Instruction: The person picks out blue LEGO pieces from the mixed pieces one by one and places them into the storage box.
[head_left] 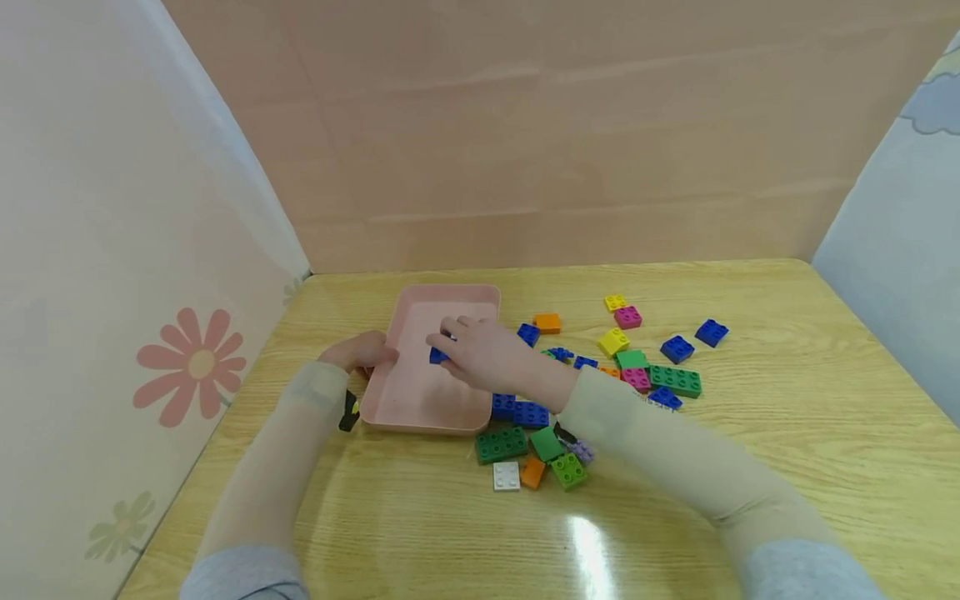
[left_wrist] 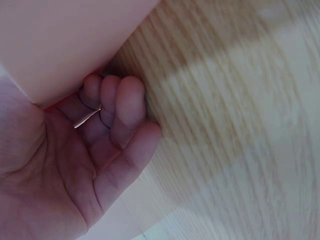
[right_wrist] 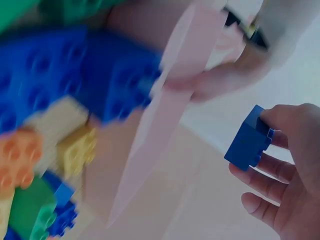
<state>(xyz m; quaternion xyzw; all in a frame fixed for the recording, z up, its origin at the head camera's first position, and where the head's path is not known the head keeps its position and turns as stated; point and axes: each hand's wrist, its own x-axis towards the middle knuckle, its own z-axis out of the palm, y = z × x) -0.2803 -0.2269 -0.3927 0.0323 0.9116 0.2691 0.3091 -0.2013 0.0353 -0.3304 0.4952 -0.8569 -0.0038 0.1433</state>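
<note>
My right hand pinches a blue toy building brick between thumb and fingers. In the head view it is over the inside of a shallow pink tray, and no other brick shows in the tray there. At the tray's left side, my left hand grips the wall, thumb over the rim. The left wrist view has its fingers curled along the outside, low by the wooden table.
Loose bricks lie right of the tray, among them a dark green brick, a white brick and a lime brick. Farther right are yellow, pink and blue ones, such as a blue brick. A beige wall closes the table's back.
</note>
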